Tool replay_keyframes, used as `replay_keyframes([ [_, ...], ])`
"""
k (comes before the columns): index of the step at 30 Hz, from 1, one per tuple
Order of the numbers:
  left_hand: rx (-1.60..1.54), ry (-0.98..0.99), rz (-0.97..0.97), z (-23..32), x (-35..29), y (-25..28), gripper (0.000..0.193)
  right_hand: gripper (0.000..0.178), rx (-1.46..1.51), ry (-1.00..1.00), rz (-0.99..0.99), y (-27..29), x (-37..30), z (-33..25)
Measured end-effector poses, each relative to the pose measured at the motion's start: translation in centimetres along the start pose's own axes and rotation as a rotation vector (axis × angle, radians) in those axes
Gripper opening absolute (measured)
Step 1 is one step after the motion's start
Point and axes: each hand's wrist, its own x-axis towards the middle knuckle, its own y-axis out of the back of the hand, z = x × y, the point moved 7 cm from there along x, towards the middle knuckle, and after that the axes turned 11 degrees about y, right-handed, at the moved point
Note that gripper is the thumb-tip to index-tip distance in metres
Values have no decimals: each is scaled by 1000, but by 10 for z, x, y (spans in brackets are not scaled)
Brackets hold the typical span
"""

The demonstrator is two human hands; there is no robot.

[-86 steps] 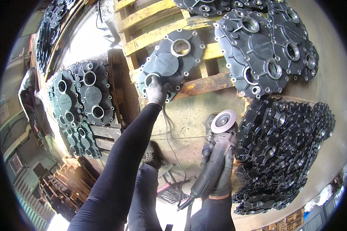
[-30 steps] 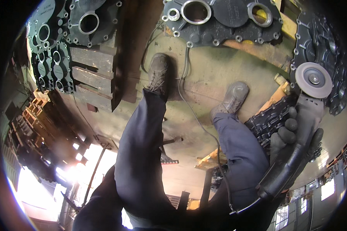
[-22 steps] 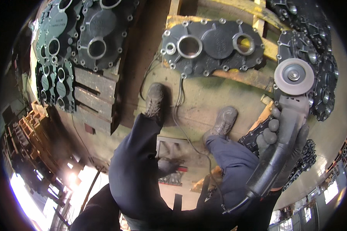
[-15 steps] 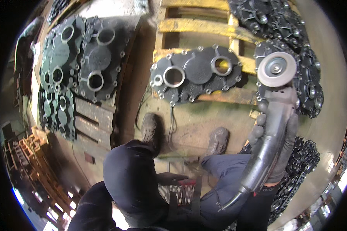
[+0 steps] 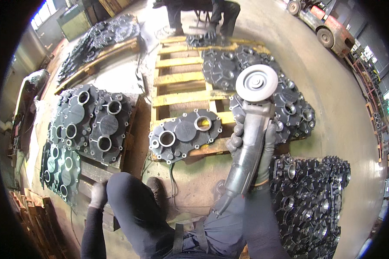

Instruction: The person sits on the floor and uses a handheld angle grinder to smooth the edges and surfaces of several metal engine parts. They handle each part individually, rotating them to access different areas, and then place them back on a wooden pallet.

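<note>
In my right hand (image 5: 267,155), which wears a grey glove, is an angle grinder (image 5: 246,149). Its pale round disc (image 5: 256,83) faces up, and my fingers wrap round the grinder's body. My left hand (image 5: 99,194), also gloved, is beside my left knee, near the pallet edge; its fingers cannot be made out. In front of me a black cast cover (image 5: 186,129) with two large round holes lies on the near end of a yellow pallet (image 5: 177,100). The grinder is right of this cover and apart from it.
More black covers (image 5: 110,125) lie on a left-hand pallet, others (image 5: 289,101) on the yellow pallet's right. A pile of castings (image 5: 309,203) stands at my right. Cables (image 5: 173,183) run along the floor. Another person (image 5: 203,15) works at the far end; a forklift (image 5: 326,26) stands far right.
The view has tilted up, bringing the other person and the forklift into sight. My left hand now shows beside my knee. The grinder stays in my right hand, closer to the picture's middle.
</note>
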Motion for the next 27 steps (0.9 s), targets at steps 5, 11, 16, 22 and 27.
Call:
replay_keyframes([
  [5, -1216, -624, 735, 75, -150, 131, 33, 88, 108, 36, -200, -23, -14, -5],
  [11, -1174, -970, -93, 233, -294, 81, 61, 83, 121, 25, -326, -41, -32, -10],
  [16, -1025, -982, -68, 265, -323, 59, 97, 81, -124, 104, -290, -44, -40, -7],
  [22, -1055, -930, 254, 278, -305, 62, 103, 83, -190, 38, -270, -40, -44, 16],
  [27, -1080, -926, 273, 271, -284, 45, 93, 78, -234, -20, -360, -46, -49, 33],
])
